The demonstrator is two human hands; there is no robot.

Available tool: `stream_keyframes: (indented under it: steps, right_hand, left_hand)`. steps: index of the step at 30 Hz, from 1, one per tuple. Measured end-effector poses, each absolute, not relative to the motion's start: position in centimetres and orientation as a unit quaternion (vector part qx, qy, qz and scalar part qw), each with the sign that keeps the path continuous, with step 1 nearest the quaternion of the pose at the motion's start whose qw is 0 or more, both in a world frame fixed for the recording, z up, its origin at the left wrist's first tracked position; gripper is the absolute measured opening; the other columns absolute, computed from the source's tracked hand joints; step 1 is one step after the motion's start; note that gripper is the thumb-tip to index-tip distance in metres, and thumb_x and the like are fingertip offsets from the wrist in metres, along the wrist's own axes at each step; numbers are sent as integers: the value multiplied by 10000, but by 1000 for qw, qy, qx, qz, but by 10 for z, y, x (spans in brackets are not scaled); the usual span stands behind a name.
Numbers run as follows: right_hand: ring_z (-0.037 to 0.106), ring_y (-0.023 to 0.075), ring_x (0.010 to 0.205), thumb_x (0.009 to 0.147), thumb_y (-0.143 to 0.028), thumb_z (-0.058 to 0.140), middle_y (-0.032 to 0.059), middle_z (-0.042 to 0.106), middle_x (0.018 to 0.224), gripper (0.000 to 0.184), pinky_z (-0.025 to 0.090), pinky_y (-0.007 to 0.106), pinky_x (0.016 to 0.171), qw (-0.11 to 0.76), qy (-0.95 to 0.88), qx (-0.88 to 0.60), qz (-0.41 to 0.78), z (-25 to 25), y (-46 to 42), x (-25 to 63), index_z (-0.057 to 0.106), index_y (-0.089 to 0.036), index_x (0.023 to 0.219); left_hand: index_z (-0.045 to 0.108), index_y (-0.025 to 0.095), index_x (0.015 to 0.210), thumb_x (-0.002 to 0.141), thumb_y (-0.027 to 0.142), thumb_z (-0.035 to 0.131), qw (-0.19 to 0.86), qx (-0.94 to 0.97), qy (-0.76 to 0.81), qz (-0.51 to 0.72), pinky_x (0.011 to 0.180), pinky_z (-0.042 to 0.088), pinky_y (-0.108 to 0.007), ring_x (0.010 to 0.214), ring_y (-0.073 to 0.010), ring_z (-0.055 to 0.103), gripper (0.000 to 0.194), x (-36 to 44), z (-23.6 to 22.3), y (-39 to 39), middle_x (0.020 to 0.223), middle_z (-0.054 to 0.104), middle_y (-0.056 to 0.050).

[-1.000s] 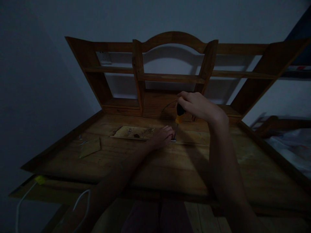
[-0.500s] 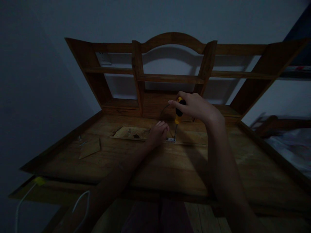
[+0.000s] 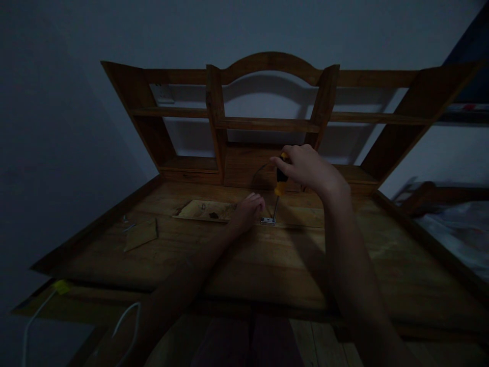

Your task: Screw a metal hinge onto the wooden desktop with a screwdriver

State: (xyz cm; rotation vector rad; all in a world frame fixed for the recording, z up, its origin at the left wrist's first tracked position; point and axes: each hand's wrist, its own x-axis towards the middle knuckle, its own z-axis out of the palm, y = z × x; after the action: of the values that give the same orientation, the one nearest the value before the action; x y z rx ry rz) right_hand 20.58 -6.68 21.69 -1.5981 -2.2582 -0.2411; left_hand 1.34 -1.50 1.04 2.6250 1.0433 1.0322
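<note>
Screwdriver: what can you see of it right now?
The screwdriver has a yellow and black handle, plastic-looking, and a slim, metal-looking shaft. It stands near upright, handle up, over the wooden desktop, its tip at the right end of the small metal plate. The right hand grips the handle's top. The tip's shape is too small to tell.

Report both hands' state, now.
Left hand: fingers curled beside the small metal piece; whether they grip anything cannot be told.
Right hand: closed around the handle of the screwdriver.
</note>
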Motion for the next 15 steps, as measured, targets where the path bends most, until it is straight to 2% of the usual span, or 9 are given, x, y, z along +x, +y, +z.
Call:
stream_keyframes:
  steps: [4, 9, 12, 15]
  right_hand:
    - [748, 401, 1073, 1053, -569, 534, 227, 792, 1139, 496, 553, 461, 896, 177, -797, -573, -71, 215, -65, 209, 718, -137, 1213]
    - [734, 359, 1162, 1001, -369, 599, 188, 779, 1282, 418, 539, 427, 978, 187, -821, -538, -36, 218, -66, 211, 707, -152, 1342]
    - [736, 339, 1137, 1006, -383, 625, 180, 782, 1277, 447, 534, 415, 983, 203, -834, -513, -28, 219, -67, 211, 709, -141, 1371]
    - [745, 309, 1072, 1027, -415, 635, 147, 799, 1216, 394, 534, 401, 960, 208, -838, -504, -27, 218, -68, 210, 734, -176, 1324]
  left_hand:
    - [579, 207, 753, 854, -24, 492, 83, 892, 328, 299, 851, 480, -353, 922, -236, 590, 266, 15, 10, -15, 849, 625, -53]
    - [595, 206, 703, 808, -39, 482, 94, 894, 320, 300, 827, 474, -340, 922, -230, 589, 289, 15, 7, -13, 839, 632, -51]
    - [607, 198, 703, 817, -42, 482, 95, 892, 320, 303, 822, 469, -339, 916, -228, 589, 294, 14, 6, -13, 844, 643, -49]
    - [622, 196, 710, 852, -32, 488, 96, 891, 326, 302, 845, 480, -344, 920, -227, 594, 300, 14, 8, -15, 855, 650, -49]
